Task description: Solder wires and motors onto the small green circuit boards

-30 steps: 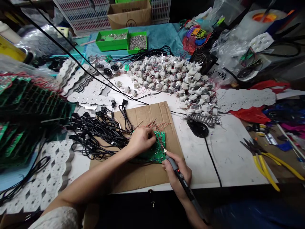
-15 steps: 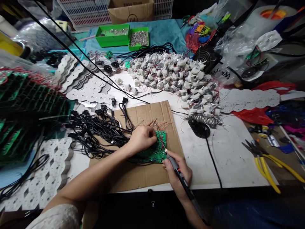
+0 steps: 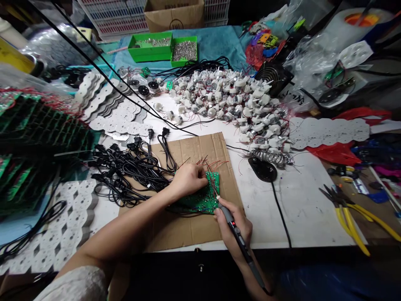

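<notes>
Nearest, the right hand (image 3: 236,225) is gripping a soldering iron (image 3: 240,240) in closed fingers, a small red light glowing on its handle. The iron's tip is pointing at the right part of the green circuit board (image 3: 200,201), which is lying on the cardboard sheet (image 3: 184,234) on the counter (image 3: 266,223). The left hand (image 3: 189,179) is resting over the board with its fingers curled closed. The view is poor at the tip and under that hand, so the iron is perhaps touching a joint, and what the left fingers are pinching cannot be told.

Thin red wires (image 3: 214,177) are running close beside the tip; if the iron drifts sideways, their insulation could melt. The left fingers are sitting near the heat too, so a slip of the right hand could burn them. Black cords (image 3: 138,169) are crowding the board's left side, and a snagged one could drag it and spoil a joint.

To the right, yellow-handled pliers (image 3: 349,225) are lying apart from the work. Farther back, a coil holder (image 3: 271,158) is standing before a heap of small white motors (image 3: 232,94), and green trays (image 3: 150,54) are sitting beyond.
</notes>
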The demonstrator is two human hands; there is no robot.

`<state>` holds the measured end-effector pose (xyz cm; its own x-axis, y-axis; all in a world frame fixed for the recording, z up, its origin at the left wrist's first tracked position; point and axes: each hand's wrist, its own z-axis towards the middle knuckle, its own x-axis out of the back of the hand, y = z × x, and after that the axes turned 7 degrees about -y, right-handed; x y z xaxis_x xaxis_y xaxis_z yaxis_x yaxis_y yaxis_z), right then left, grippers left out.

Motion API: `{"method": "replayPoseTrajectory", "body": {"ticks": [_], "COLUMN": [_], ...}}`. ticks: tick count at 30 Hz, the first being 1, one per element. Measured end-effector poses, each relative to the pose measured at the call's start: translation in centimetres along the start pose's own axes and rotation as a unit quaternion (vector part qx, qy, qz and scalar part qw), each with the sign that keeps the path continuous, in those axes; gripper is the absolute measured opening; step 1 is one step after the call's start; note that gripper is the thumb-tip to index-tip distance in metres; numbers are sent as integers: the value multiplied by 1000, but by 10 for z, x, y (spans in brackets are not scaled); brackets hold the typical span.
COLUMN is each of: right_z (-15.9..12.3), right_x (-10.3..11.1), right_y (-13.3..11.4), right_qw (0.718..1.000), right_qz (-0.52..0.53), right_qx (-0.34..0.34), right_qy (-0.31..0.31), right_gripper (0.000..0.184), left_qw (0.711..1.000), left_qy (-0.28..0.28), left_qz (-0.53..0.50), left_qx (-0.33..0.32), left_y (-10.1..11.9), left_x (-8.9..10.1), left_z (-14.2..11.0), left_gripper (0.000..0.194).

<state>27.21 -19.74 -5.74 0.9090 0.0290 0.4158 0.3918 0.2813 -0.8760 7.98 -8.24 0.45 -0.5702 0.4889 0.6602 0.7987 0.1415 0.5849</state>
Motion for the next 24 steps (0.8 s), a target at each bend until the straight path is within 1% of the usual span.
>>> {"method": "replayPoseTrajectory", "body": {"ticks": [3,8,12,16,19,20,21,22,23,24], "right_z": [-2,-5,-5,-6,-1,4,11,19,30,41], "right_x": [3,8,9,9,16,23,32,43,56,70], "right_y": [-3,-11,-16,-19,-21,-23,-25,-27,-30,-33], "right_qw": [1000,998,995,990,983,981,980,978,969,957], "right_qz": [18,51,80,112,152,161,166,166,163,166], "right_qx": [-4,-46,-51,-88,-107,-105,-100,-94,-81,-75], "right_qy": [-1,5,7,12,9,23,49,88,169,227], "right_gripper": [25,23,21,24,26,26,25,25,25,25], "left_qw": [1000,1000,1000,1000,1000,1000,1000,1000,1000,1000], "left_qy": [-2,1,1,4,6,7,7,7,6,5], "left_qz": [1,0,-4,-6,-4,-3,-1,-1,0,-1], "left_qx": [3,8,11,14,12,10,10,12,14,17], "left_y": [-1,-2,-1,1,1,1,1,1,1,1], "left_x": [0,0,0,2,3,3,3,3,3,3], "left_z": [1,2,2,2,2,2,2,2,2,2], "left_gripper": [9,8,8,8,9,9,9,9,9,9]}}
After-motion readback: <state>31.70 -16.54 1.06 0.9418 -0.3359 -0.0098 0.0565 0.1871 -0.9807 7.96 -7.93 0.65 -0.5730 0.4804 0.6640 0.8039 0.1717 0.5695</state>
